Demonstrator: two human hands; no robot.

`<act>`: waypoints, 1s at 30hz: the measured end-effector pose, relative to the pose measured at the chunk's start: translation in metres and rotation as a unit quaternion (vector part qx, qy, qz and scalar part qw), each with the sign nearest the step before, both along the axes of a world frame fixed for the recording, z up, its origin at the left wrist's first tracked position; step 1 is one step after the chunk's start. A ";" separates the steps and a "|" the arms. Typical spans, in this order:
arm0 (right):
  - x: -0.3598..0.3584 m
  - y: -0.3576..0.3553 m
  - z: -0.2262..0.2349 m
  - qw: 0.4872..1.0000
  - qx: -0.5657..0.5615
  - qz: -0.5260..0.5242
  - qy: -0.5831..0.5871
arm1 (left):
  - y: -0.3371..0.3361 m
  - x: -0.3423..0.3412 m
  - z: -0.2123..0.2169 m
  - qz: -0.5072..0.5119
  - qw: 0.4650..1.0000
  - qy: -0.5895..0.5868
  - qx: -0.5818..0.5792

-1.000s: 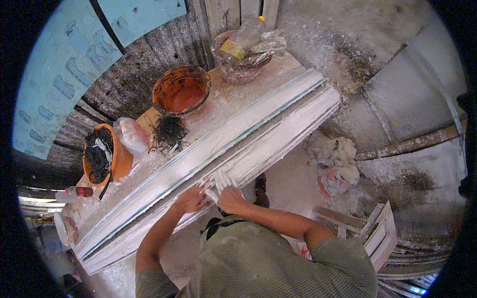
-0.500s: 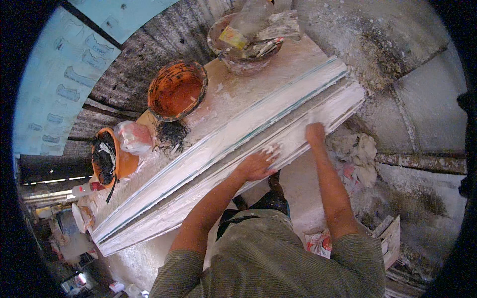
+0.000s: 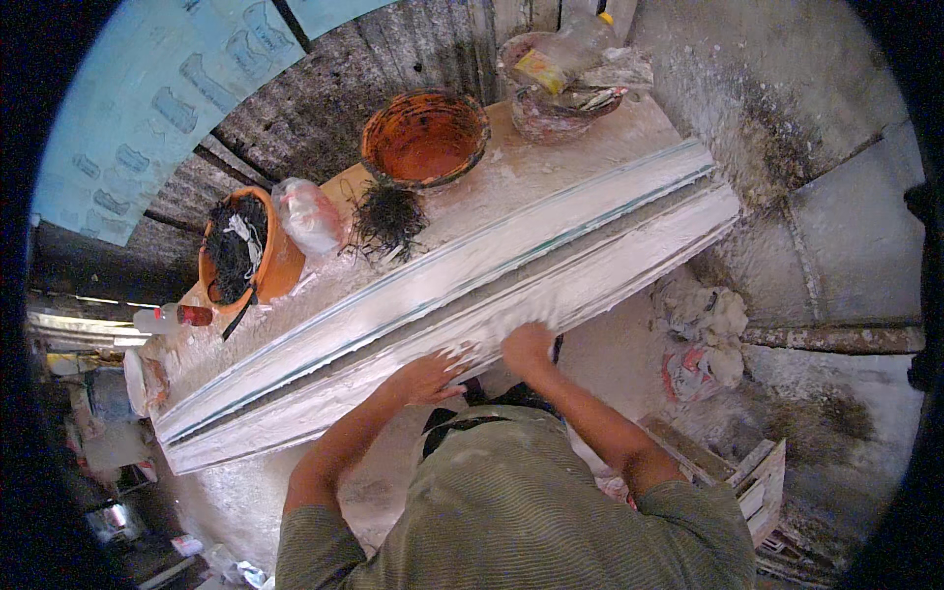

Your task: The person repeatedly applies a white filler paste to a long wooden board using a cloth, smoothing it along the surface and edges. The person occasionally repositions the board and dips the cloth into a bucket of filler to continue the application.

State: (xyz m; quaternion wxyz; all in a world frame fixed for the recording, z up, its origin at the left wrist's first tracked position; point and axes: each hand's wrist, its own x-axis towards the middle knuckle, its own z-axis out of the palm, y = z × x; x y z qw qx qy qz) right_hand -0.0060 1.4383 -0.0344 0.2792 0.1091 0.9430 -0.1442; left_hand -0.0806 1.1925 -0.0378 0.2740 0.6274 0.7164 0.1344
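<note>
Touching a ridged, apparently plaster strip [image 3: 629, 253]: bare hands [image 3: 426, 379].

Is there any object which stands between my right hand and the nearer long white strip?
Nothing visible does: the right hand is at the near side of the nearer long white strip. Blur hides the exact contact.

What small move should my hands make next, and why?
Probably a light smoothing stroke with the right hand along the nearer white-coated strip: the surface looks uneven beside that hand, which is at the strip. The open left hand overlaps the strip's near edge in view.
</note>
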 end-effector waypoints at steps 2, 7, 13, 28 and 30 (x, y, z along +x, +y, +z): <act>0.012 -0.058 0.007 0.999 -0.017 0.036 -0.016 | -0.045 0.004 0.012 0.023 0.999 -0.008 -0.044; 0.023 -0.121 -0.022 0.996 0.032 0.078 0.021 | -0.128 0.013 0.033 0.128 0.987 0.022 -0.091; 0.010 -0.033 -0.024 0.966 0.232 -0.023 0.113 | -0.150 0.010 0.028 0.182 0.976 0.042 -0.113; -0.019 0.043 -0.043 0.997 0.059 -0.027 0.039 | 0.039 -0.029 0.018 0.012 0.998 0.046 -0.050; -0.020 0.124 -0.051 0.992 0.115 -0.040 0.034 | 0.080 -0.032 0.018 0.018 0.999 0.011 -0.031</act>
